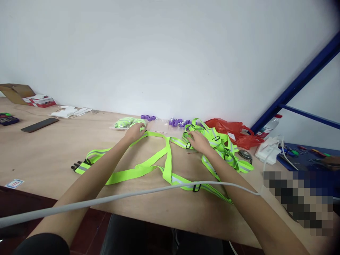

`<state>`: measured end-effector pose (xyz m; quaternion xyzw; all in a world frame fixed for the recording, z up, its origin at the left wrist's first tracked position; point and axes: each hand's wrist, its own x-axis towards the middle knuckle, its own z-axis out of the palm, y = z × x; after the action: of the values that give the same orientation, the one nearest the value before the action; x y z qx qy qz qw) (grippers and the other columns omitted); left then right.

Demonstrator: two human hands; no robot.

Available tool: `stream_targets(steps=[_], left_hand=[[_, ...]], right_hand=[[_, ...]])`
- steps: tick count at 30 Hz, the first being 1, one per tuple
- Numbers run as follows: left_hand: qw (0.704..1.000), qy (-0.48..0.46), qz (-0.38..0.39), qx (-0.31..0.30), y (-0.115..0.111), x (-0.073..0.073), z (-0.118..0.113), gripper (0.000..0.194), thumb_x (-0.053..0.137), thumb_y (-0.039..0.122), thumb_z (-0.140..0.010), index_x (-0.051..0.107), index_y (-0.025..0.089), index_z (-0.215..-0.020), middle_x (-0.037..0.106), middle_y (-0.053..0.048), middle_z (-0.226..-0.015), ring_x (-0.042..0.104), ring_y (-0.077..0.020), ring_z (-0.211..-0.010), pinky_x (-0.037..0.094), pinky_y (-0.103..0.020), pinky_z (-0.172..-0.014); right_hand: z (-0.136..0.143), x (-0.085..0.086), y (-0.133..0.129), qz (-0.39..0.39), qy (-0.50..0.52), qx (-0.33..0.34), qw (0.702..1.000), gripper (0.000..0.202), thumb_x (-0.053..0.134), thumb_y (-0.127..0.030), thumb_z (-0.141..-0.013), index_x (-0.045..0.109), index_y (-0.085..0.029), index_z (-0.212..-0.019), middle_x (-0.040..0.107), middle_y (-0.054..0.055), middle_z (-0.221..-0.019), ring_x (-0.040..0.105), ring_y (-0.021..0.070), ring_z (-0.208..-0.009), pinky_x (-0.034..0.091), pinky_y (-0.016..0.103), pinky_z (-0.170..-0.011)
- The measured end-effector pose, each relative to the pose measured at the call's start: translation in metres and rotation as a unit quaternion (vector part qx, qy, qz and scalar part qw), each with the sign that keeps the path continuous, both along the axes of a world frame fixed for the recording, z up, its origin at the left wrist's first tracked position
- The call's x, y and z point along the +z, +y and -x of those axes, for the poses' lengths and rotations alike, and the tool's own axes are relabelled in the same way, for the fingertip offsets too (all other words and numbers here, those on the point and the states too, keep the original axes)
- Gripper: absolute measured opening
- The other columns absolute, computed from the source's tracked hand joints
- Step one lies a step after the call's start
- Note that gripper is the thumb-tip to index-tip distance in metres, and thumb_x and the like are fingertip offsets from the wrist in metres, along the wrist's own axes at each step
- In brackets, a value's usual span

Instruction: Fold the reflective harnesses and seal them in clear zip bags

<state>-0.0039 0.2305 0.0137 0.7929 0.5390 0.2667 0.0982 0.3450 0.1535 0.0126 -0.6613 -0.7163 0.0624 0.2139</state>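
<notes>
A neon-yellow reflective vest (167, 161) made of elastic straps lies spread on the table in front of me, with grey stripes and black slider buckles. My left hand (135, 133) is closed on its upper left strap, close to the clear bags of folded vests (124, 123). On the other side my right hand (199, 141) has its fingers bent round the upper right strap near a slider, beside a heap of similar vests (225, 150). A black side-release buckle (79, 165) shows left of my left forearm. My right forearm hides part of the lower right strap.
A white cable (127, 195) crosses low in front of both forearms. Along the wall are purple rings (175, 122), a clear plastic bag (159, 126) and a red bag (228, 129). A phone (39, 125) lies left; a white power strip (267, 150) and a bottle (271, 125) are right.
</notes>
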Motion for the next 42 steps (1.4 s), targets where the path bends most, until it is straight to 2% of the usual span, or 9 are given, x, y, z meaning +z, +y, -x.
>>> stream_targets(steps=[5,9,12,16,23,29,36,39,42], left_hand=[[0.994,0.048,0.017,-0.100,-0.076,0.003,-0.002,0.029,0.051,0.037,-0.092,0.063,0.024,-0.115,0.069,-0.008,-0.113,0.066,-0.0260,-0.095,0.050,-0.036,-0.084],[0.969,0.135,0.041,-0.205,-0.153,-0.020,-0.002,0.028,0.056,0.040,-0.092,0.065,0.026,-0.115,0.070,-0.010,-0.111,0.064,-0.0297,-0.103,0.047,-0.039,-0.090],[0.965,0.158,0.051,-0.205,-0.181,-0.031,-0.002,0.028,0.045,0.027,-0.097,0.063,0.022,-0.117,0.069,-0.012,-0.111,0.063,-0.0305,-0.104,0.045,-0.042,-0.091],[0.959,0.096,0.114,-0.242,-0.186,-0.015,0.001,0.027,0.039,0.026,-0.101,0.064,0.019,-0.093,0.068,-0.007,-0.091,0.063,-0.0250,-0.088,0.045,-0.035,-0.081],[0.937,-0.037,0.225,-0.264,-0.204,0.010,0.003,0.033,0.038,0.041,-0.103,0.055,0.019,-0.085,0.060,0.000,-0.080,0.058,-0.0183,-0.078,0.043,-0.028,-0.075],[0.941,-0.050,0.211,-0.260,-0.216,-0.007,0.001,0.040,0.033,0.045,-0.104,0.054,0.019,-0.081,0.061,-0.003,-0.083,0.057,-0.0202,-0.080,0.046,-0.032,-0.079],[0.967,-0.012,0.072,-0.244,-0.228,-0.037,0.004,0.031,0.040,0.035,-0.104,0.064,0.020,-0.094,0.066,-0.009,-0.105,0.061,-0.0239,-0.101,0.049,-0.038,-0.094],[0.963,0.041,0.023,-0.265,-0.231,-0.048,0.005,0.029,0.045,0.034,-0.103,0.063,0.020,-0.121,0.059,-0.013,-0.139,0.053,-0.0290,-0.129,0.041,-0.045,-0.111],[0.951,0.124,0.011,-0.282,-0.229,-0.054,0.010,0.048,0.041,0.035,-0.105,0.041,0.022,-0.151,0.041,-0.011,-0.159,0.037,-0.0305,-0.146,0.030,-0.051,-0.120]], right_hand=[[0.028,0.005,-0.067,0.006,-0.018,0.083,0.996,0.019,0.058,-0.036,-0.094,0.067,-0.025,-0.106,0.070,0.007,-0.111,0.064,0.0250,-0.100,0.046,0.034,-0.083],[0.056,-0.015,-0.134,0.067,-0.119,0.223,0.965,0.026,0.064,-0.045,-0.089,0.069,-0.025,-0.106,0.072,0.009,-0.107,0.064,0.0300,-0.099,0.047,0.039,-0.084],[0.067,-0.026,-0.160,0.094,-0.163,0.201,0.961,0.022,0.059,-0.030,-0.091,0.068,-0.020,-0.109,0.071,0.012,-0.108,0.065,0.0303,-0.096,0.047,0.039,-0.080],[0.063,-0.014,-0.166,0.087,-0.164,0.164,0.969,0.020,0.050,-0.017,-0.095,0.069,-0.019,-0.099,0.073,0.010,-0.098,0.065,0.0258,-0.092,0.045,0.034,-0.079],[0.076,-0.014,-0.192,0.070,-0.096,0.191,0.974,0.030,0.066,-0.040,-0.090,0.069,-0.020,-0.112,0.072,0.009,-0.109,0.064,0.0298,-0.103,0.047,0.039,-0.089],[0.079,-0.036,-0.200,0.019,-0.059,0.187,0.980,0.016,0.056,-0.016,-0.088,0.070,-0.017,-0.096,0.072,0.011,-0.099,0.063,0.0279,-0.097,0.046,0.041,-0.092],[0.037,-0.015,-0.198,0.225,0.164,0.174,0.945,0.043,0.044,-0.047,-0.100,0.057,-0.021,-0.068,0.061,0.000,-0.064,0.057,0.0171,-0.061,0.042,0.027,-0.057],[0.034,-0.015,-0.202,0.298,0.129,0.135,0.936,0.043,0.040,-0.046,-0.100,0.059,-0.021,-0.070,0.058,-0.001,-0.057,0.055,0.0166,-0.052,0.042,0.027,-0.054],[0.038,-0.017,-0.206,0.183,-0.002,0.118,0.976,0.036,0.044,-0.039,-0.099,0.067,-0.021,-0.077,0.069,0.006,-0.079,0.065,0.0223,-0.075,0.049,0.032,-0.073]])
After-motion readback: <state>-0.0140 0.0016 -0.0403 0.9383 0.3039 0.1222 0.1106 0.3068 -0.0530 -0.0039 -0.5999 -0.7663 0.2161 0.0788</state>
